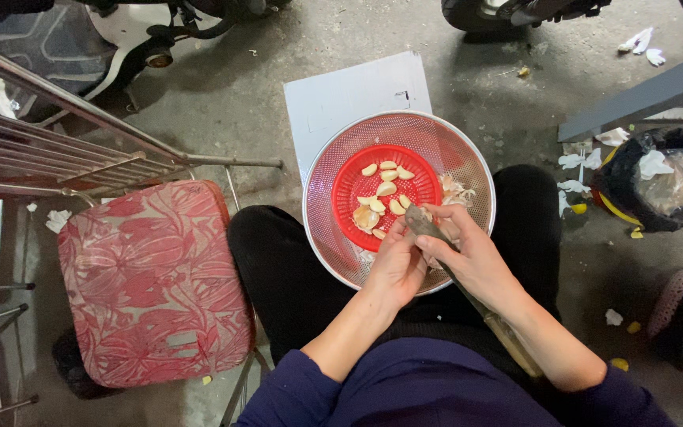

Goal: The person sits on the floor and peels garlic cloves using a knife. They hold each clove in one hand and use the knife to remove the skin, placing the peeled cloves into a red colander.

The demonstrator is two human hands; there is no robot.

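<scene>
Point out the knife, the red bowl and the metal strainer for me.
knife (423,224), head view, on the blade near the fingers.
red bowl (347,183), head view, on its bare left inner wall.
metal strainer (322,198), head view, on its left mesh wall.

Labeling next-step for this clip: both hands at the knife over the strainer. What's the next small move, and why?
Probably drop the freed clove into the red basket. The left hand and right hand meet at the knife tip over the metal strainer; peeled cloves already lie there, skins beside.
</scene>
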